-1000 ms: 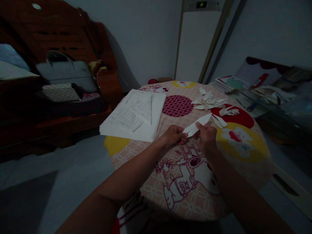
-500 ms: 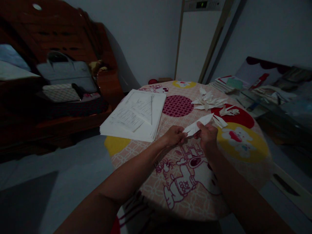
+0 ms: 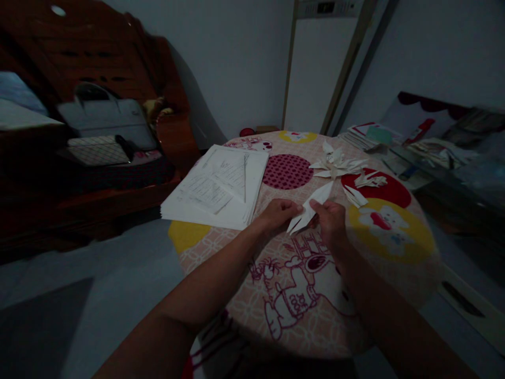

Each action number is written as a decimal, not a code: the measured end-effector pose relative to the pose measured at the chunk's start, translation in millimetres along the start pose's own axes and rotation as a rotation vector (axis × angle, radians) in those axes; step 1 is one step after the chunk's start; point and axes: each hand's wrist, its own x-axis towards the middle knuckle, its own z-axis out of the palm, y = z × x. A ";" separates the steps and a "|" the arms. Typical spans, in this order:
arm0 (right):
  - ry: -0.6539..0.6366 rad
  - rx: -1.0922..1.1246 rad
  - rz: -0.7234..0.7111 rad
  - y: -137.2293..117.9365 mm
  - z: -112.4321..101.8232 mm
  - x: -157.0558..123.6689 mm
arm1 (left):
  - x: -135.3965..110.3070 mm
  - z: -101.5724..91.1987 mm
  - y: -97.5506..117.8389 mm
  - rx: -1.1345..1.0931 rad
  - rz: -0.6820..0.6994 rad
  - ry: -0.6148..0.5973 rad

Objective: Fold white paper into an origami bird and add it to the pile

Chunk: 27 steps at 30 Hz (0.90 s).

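Between my two hands is a folded white paper (image 3: 320,196), long and pointed, with split tips at its lower left end. My left hand (image 3: 281,215) pinches its left side with thumb and fingers. On the other side my right hand (image 3: 330,217) grips it, thumb on top and the fingers partly hidden beneath. Just right of my right hand lies a small folded paper piece (image 3: 355,196). Several folded paper shapes (image 3: 334,160) sit grouped farther back, and a crumpled paper piece (image 3: 371,180) rests on the red patch of the cloth.
A stack of paper sheets (image 3: 185,209), with a folded printed sheet (image 3: 232,176) on top, lies at the table's left. The round table has a patterned cloth (image 3: 244,300). A wooden bench (image 3: 173,131) with bags stands left; a cluttered glass table (image 3: 445,179) is at right.
The folded paper has turned steeper and shifted left, its split tips now sticking out below my left hand. My left hand's hold has moved up along its edge.
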 end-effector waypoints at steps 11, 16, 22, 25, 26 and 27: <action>-0.211 0.115 0.006 -4.7 1.8 -4.8 | -2.9 -2.8 2.2 -0.013 0.061 0.070; -0.210 0.134 -0.047 -3.3 0.3 -3.3 | -5.4 -0.3 7.1 -0.033 0.062 0.088; -0.002 0.072 -0.195 -5.4 0.4 -3.5 | -5.7 2.4 6.8 -0.004 0.053 0.117; 0.031 0.046 -0.223 -7.5 -0.3 -3.2 | -3.7 1.5 2.6 0.048 0.081 0.118; 0.029 0.035 -0.228 -7.7 -0.6 -3.2 | -3.1 1.0 1.2 0.060 0.088 0.117; 0.029 0.024 -0.233 -7.6 -1.1 -3.3 | -2.5 0.5 -0.1 0.069 0.096 0.118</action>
